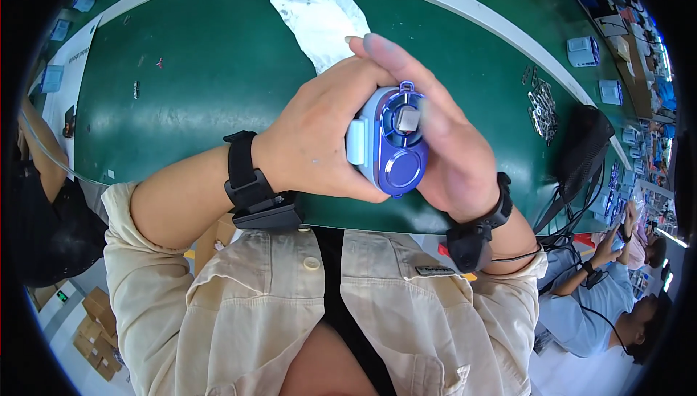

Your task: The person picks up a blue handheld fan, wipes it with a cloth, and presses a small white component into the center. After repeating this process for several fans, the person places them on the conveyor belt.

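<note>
In the head view, the left hand [319,138] and right hand [443,142] clasp a small blue plastic device [388,142] at picture centre, above the green table [203,84], fingers closed around both sides. It looks light, rigid and glossy, probably slippery; gripping its edges seems safest. A crumpled clear bag [319,15] lies at twelve o'clock.

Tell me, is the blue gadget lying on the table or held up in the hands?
Held up. Both hands, left hand and right hand, clasp the blue gadget above the green table.
</note>
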Motion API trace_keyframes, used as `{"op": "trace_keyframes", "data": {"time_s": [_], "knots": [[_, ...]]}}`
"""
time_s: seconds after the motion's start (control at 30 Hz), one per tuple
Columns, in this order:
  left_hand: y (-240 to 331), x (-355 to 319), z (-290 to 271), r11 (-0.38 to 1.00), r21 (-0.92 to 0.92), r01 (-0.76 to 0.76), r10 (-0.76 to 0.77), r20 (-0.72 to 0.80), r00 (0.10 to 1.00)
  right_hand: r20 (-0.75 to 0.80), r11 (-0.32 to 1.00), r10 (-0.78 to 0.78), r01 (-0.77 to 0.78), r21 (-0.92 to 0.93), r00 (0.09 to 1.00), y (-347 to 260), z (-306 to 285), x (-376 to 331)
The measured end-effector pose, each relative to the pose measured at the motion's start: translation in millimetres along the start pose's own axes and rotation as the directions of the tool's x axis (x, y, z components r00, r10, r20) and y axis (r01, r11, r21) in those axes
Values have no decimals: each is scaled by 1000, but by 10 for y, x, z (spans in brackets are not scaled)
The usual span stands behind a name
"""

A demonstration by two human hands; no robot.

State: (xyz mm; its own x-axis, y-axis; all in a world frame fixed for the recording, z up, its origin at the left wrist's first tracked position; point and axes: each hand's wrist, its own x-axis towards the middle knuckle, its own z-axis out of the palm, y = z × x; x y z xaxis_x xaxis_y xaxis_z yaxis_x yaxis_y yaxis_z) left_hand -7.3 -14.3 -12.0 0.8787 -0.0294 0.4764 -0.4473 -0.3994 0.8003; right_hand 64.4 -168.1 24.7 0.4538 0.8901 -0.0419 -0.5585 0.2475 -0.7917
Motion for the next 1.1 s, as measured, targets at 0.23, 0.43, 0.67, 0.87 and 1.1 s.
{"op": "trace_keyframes", "data": {"time_s": [0.23, 0.43, 0.67, 0.87, 1.1], "knots": [[-44, -11, -15, 999, 34, -25, 25, 4, 1000, 73, 983, -16, 29, -183, 997, -26, -145, 61], [-45, 1, -23, 999, 45, -16, 13, 53, 999, 38, 966, 88, -76, -246, 995, -148, -106, 57], [-57, 49, -62, 1000, -21, 1, -1, -14, 1000, 59, 575, -384, 289, -765, 921, -227, -62, -64], [-4, 36, -128, 993, -5, 119, -118, 50, 992, 545, -406, -411, 389, -827, 731, -404, -31, -80], [-45, 78, -121, 993, 111, -28, 26, 13, 1000, 614, -498, -391, 403, -768, 686, -396, -26, -62]]}}
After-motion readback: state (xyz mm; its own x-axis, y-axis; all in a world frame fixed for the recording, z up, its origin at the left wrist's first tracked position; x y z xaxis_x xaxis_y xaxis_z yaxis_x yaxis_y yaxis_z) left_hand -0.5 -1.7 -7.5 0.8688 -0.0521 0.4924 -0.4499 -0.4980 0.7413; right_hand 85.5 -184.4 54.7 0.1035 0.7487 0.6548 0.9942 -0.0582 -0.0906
